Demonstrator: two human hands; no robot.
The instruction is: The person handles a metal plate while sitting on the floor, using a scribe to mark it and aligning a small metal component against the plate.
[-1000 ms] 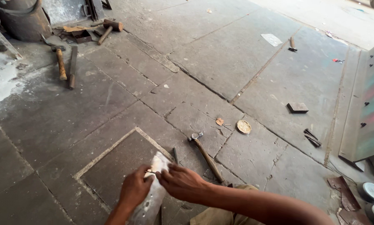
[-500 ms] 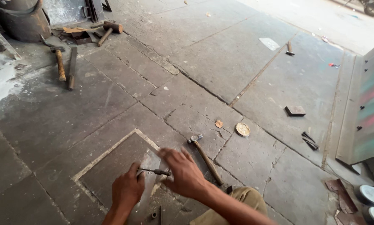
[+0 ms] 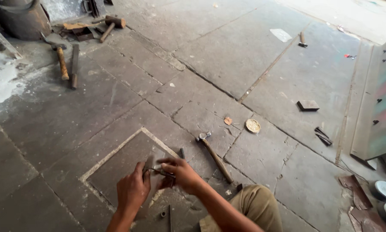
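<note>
My left hand [image 3: 132,191] and my right hand [image 3: 182,172] meet low over a square slab [image 3: 111,165] set into the stone floor. The left fingers pinch a small grey metal piece [image 3: 149,162]. A thin dark rod [image 3: 160,172] runs between the two hands, and my right fingers close around its near end. A hammer with a wooden handle [image 3: 214,157] lies just right of my right hand, head pointing away. My knee in tan trousers [image 3: 255,206] is below the right forearm.
A round brass disc [image 3: 253,125] and a small dark block [image 3: 308,105] lie further right. Hammers [image 3: 62,62], a bar [image 3: 74,66] and a mallet [image 3: 111,23] lie far left near a dark drum [image 3: 21,19]. A painted panel [image 3: 382,99] stands at the right edge.
Both hands have drawn closer to me over the slab. The bright piece once held up between them is now lower, with the thin rod across the hands.
</note>
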